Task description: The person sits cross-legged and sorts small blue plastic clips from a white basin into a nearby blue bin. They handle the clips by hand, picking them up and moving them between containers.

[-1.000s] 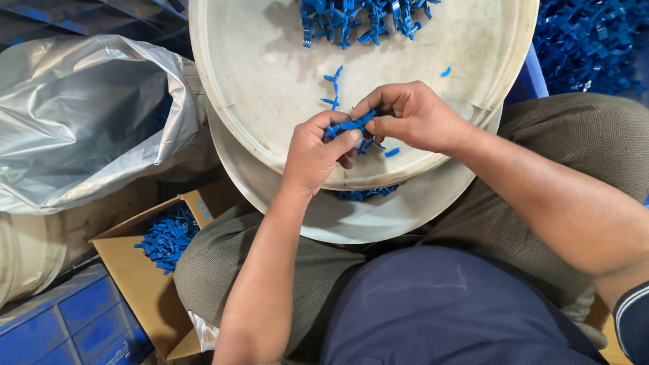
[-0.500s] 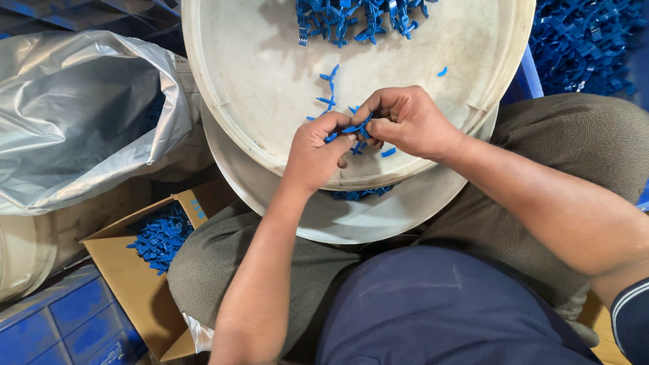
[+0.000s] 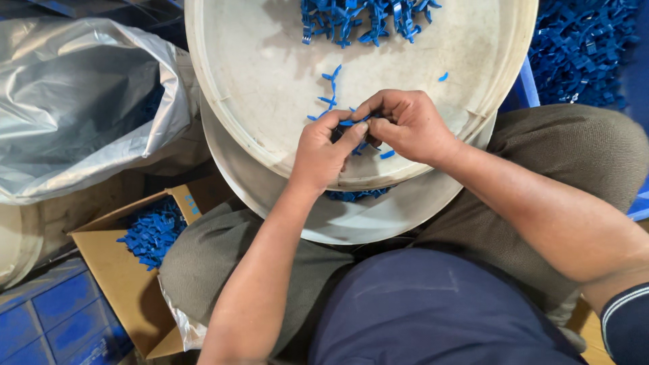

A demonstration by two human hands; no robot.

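My left hand (image 3: 323, 150) and my right hand (image 3: 405, 125) meet over the near side of a round white tray (image 3: 257, 74) resting on my lap. Both pinch the same small blue plastic piece (image 3: 349, 123) between fingertips. A few loose blue bits (image 3: 329, 88) lie on the tray just beyond my hands. A heap of blue plastic parts (image 3: 365, 17) sits at the tray's far edge. A second white tray (image 3: 378, 216) lies underneath, with blue parts (image 3: 356, 195) showing at the gap.
A cardboard box (image 3: 115, 270) holding blue parts (image 3: 154, 231) stands at my left knee. A large silver plastic bag (image 3: 81, 101) lies at the left. More blue parts (image 3: 585, 51) fill a bin at upper right. A blue crate (image 3: 47, 318) sits at lower left.
My hands stayed together over the tray, fingers working the small blue piece. The view shifted slightly; the trays and box sit a little differently in the frame.
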